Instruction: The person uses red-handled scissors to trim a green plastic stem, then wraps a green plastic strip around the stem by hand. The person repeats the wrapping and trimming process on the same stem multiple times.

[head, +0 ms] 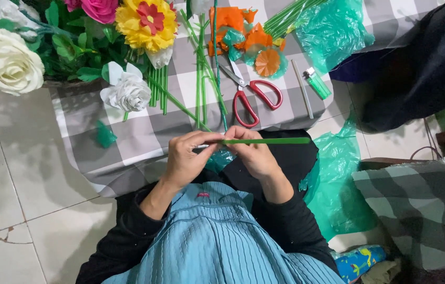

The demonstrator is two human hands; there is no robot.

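Head view looks down at both hands meeting at the centre of the frame over a grey checked cloth. Left hand and right hand are close together, each pinched on a green stem stick that lies level and juts out toward the right. Teal plastic film shows just beneath the fingers. Just above the hands lie red-handled scissors, with loose green stems beside them. A green lighter sits in the upper right, near orange paper scraps. Paper flowers fill the upper left, a white rose lying nearest the hands
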